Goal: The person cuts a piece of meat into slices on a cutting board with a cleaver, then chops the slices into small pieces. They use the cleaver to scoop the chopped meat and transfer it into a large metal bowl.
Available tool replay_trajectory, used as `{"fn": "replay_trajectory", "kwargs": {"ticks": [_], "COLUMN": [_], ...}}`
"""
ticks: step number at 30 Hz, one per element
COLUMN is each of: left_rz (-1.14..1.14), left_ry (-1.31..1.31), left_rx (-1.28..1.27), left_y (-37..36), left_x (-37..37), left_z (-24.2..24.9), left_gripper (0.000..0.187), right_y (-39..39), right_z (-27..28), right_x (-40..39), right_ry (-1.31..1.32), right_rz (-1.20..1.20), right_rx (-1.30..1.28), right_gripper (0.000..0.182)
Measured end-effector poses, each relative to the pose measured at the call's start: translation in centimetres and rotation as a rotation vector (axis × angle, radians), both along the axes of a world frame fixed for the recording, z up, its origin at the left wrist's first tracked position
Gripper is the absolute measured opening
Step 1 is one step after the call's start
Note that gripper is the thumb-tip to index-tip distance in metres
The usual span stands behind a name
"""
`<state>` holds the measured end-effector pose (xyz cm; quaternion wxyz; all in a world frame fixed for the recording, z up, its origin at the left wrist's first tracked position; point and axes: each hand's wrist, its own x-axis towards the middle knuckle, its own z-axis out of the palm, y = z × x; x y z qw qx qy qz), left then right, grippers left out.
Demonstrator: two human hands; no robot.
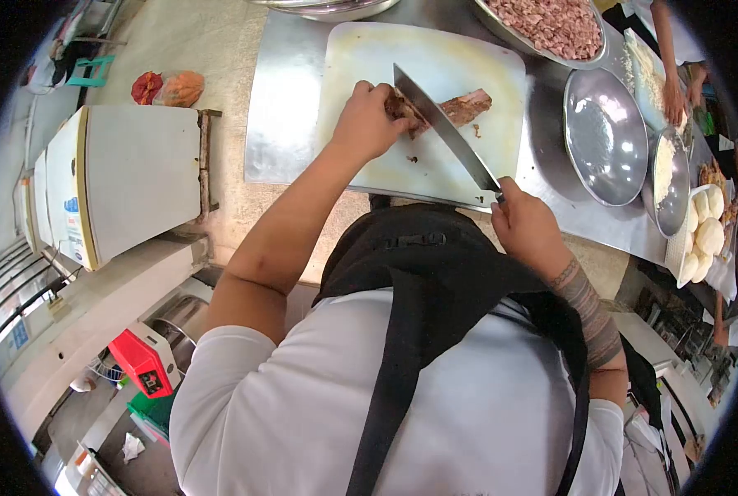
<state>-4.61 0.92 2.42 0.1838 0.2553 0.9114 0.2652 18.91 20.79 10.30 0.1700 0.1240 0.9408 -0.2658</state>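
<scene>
A white cutting board [435,66] lies on the metal table in front of me. My left hand [369,120] is closed on the left end of a brown piece of meat [466,107], with its fingertips close to the blade. In my right hand [528,217] is the handle of a large knife [447,131]. Its long blade slants up and to the left across the meat, which shows on both sides of it. Whether the edge has gone through the meat cannot be made out. Small scraps lie on the board below and beside the meat.
A basin of chopped meat [547,26] stands at the top right, above an empty metal bowl [605,136]. Farther right are a smaller bowl [669,178], a tray of white rounds [704,231] and another person's hand [675,103]. A white freezer [142,169] stands left.
</scene>
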Motion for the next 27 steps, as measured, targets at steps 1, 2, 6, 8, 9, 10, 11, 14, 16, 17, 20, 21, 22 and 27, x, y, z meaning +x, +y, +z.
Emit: {"fn": "replay_trajectory", "kwargs": {"ticks": [1, 2, 6, 8, 9, 10, 11, 14, 16, 17, 20, 21, 22, 27], "left_rz": [-0.001, -0.001, -0.003, -0.005, -0.004, 0.005, 0.012, 0.025, 0.022, 0.01, 0.023, 0.039, 0.037, -0.001], "left_ry": [0.012, 0.024, 0.021, 0.042, 0.051, 0.062, 0.076, 0.109, 0.151, 0.19, 0.208, 0.192, 0.19, 0.2], "left_rx": [0.021, 0.042, 0.031, 0.053, 0.062, 0.056, 0.05, 0.113, 0.12, 0.1, 0.171, 0.213, 0.219, 0.202], "left_y": [0.1, 0.1, 0.0, 0.1, 0.0, -0.1, -0.2, -0.6, -1.3, -1.4, -1.5, -1.7, -1.8, -1.5], "left_x": [0.0, 0.0, -0.3, -0.2, -0.1, 0.0, 0.1, 0.6, 1.5, 1.7, 1.8, 2.1, 2.2, 1.2], "left_z": [-0.4, -1.0, -1.1, -1.4, -1.5, -1.6, -1.6, -2.1, -2.1, -2.0, -2.9, -3.3, -3.2, -3.0], "left_gripper": [0.064, 0.065, 0.065, 0.065, 0.065, 0.064, 0.064, 0.064, 0.064, 0.064, 0.065, 0.065, 0.065, 0.065], "right_y": [0.2, 0.4, 0.5, -0.3, -0.7, -1.4, -2.3, -3.9, -4.0, -3.7, -2.6, -2.2, -2.0, -1.6], "right_z": [0.3, 0.5, 0.4, -0.1, -0.6, -1.8, -3.8, -6.1, -6.4, -6.3, -5.4, -4.9, -4.1, -1.0], "right_x": [-0.5, -1.1, -4.1, -5.9, -6.8, -7.5, -8.2, -10.1, -10.2, -10.4, -9.5, -8.7, -7.9, -4.0], "right_ry": [0.004, 0.008, -0.058, -0.022, -0.005, -0.002, 0.004, 0.051, 0.084, 0.103, 0.145, 0.151, 0.117, 0.001], "right_rz": [0.027, 0.055, 0.099, 0.123, 0.137, 0.123, 0.106, 0.073, 0.062, 0.055, 0.049, 0.054, 0.045, 0.036], "right_rx": [-0.008, -0.016, -0.045, -0.024, -0.016, -0.009, -0.001, 0.002, -0.006, -0.004, -0.008, -0.014, -0.003, 0.015], "right_gripper": [0.022, 0.021, 0.022, 0.022, 0.022, 0.022, 0.023, 0.024, 0.024, 0.024, 0.023, 0.023, 0.022, 0.02]}}
